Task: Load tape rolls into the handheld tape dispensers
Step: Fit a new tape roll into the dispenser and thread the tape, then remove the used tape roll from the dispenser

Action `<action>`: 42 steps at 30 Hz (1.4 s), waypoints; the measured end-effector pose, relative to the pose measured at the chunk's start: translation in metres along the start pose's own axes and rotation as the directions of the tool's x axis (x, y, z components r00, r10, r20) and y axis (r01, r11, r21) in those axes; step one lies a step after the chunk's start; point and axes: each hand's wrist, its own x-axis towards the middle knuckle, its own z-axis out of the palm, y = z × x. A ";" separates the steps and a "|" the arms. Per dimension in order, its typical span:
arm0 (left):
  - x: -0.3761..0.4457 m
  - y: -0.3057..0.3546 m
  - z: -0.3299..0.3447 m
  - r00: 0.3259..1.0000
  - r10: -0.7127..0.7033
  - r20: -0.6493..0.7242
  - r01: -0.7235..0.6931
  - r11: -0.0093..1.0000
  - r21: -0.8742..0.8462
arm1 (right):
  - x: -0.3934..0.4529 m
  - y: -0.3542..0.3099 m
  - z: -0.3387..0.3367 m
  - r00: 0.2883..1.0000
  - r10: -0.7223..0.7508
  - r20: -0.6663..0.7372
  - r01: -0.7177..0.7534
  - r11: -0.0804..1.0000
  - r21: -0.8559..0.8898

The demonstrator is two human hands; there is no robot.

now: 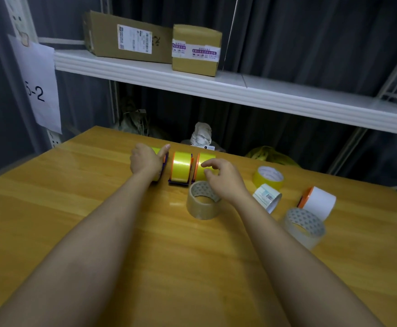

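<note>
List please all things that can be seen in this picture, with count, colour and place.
loaded dispensers: three, yellow tape, orange sides, in a row at table's far edge
loose tape rolls: five, tan, clear, yellow, two white, on table centre and right
table: one, yellow wood
boxes: two, brown cardboard, on shelf
shelf: one, white, above table
left hand: grips leftmost dispenser
right hand: fingers at rightmost dispenser, grip unclear

The surface (98, 208) is honey-yellow wood with visible grain. At twelve o'clock, three dispensers (181, 167) carry glossy yellow tape between orange discs on purple bases. The brown roll (202, 201) shows a printed core. At three o'clock sit a yellow roll (268, 178), a white roll (319, 202) with an orange rim, and a clear roll (305, 227).
</note>
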 end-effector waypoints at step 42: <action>-0.185 0.079 0.078 0.770 0.559 0.307 -0.546 0.827 -0.137 | -0.132 0.127 -0.127 0.885 0.154 -0.440 -0.170 0.985 0.003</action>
